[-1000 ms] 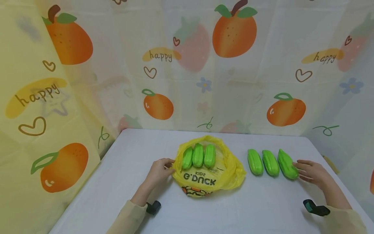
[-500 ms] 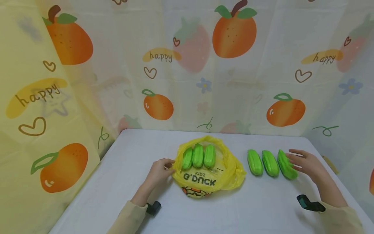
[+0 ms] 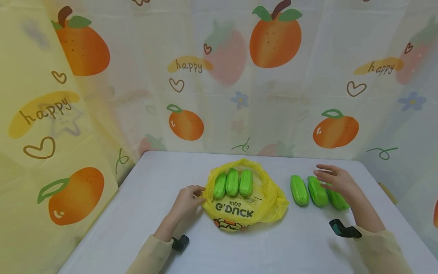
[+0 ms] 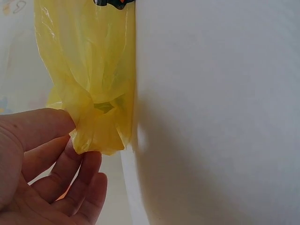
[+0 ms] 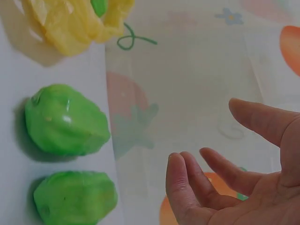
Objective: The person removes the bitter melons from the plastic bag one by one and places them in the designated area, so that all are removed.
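Note:
My left hand [image 3: 186, 201] pinches the left edge of a yellow plastic bag [image 3: 236, 221]; in the left wrist view its thumb and fingers [image 4: 51, 123] meet at the gathered film [image 4: 89, 89]. Inside the bag lie three glossy green toy vegetables [image 3: 232, 182], long and ridged. Three more form a row to the right: a left one [image 3: 299, 190], a middle one [image 3: 317, 194] and a right one [image 3: 338, 200], partly hidden by my right hand [image 3: 338, 184]. That hand hovers over the row, fingers spread, holding nothing; in the right wrist view two green vegetables [image 5: 65, 119] sit left of it.
All this is on a white-covered table [image 3: 270, 247]. A fruit-printed curtain [image 3: 219, 99] hangs behind it, with another yellow cloth [image 3: 20, 190] along the left. A strip of white surface separates the bag from the row.
My right hand has come away from the rightmost green toy vegetable, rising and moving left over the row. My left hand and the bag have stayed in place.

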Demonstrator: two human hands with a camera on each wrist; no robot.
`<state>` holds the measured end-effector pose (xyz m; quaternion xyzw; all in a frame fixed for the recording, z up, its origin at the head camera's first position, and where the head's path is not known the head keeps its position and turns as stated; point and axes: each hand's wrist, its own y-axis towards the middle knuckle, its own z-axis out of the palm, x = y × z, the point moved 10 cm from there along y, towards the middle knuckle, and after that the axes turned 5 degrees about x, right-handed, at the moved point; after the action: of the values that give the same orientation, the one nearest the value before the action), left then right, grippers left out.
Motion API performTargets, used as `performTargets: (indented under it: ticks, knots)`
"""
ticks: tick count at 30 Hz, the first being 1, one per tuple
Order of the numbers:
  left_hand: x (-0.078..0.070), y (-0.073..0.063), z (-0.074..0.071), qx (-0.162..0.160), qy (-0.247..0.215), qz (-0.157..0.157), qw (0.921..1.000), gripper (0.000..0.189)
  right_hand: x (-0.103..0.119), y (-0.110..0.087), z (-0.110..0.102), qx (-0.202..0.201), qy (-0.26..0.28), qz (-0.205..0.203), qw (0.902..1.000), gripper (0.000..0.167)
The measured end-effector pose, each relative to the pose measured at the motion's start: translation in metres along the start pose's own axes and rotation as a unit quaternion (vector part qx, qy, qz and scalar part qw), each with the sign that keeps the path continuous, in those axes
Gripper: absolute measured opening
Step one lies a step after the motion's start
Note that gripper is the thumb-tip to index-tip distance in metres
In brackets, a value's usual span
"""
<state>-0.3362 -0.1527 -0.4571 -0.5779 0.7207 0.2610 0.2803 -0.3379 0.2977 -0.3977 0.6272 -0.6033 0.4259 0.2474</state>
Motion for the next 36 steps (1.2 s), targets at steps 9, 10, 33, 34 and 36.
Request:
performTargets:
  ticks: [9,10,33,34,36]
  knots:
    - [-0.003,0.0,-0.001,-0.002,0.007,0.005,1.0,0.032,0.016,0.013,0.017,0.015,0.012,-0.006,0.9998,0.081]
    - [-0.003,0.0,-0.001,-0.002,0.007,0.004,1.0,0.032,0.018,0.015,0.019,0.016,0.017,-0.007,0.9997,0.081]
    - [-0.002,0.001,0.0,0.001,0.013,0.003,0.9999,0.032,0.051,0.051,0.072,0.069,0.103,-0.02,0.9921,0.07]
    - [-0.003,0.001,0.0,0.001,0.013,0.004,0.9999,0.032,0.052,0.053,0.074,0.071,0.106,-0.02,0.9917,0.07]
    - [-0.004,0.0,0.0,0.0,0.013,0.007,0.9999,0.032,0.054,0.056,0.079,0.075,0.113,-0.021,0.9905,0.068]
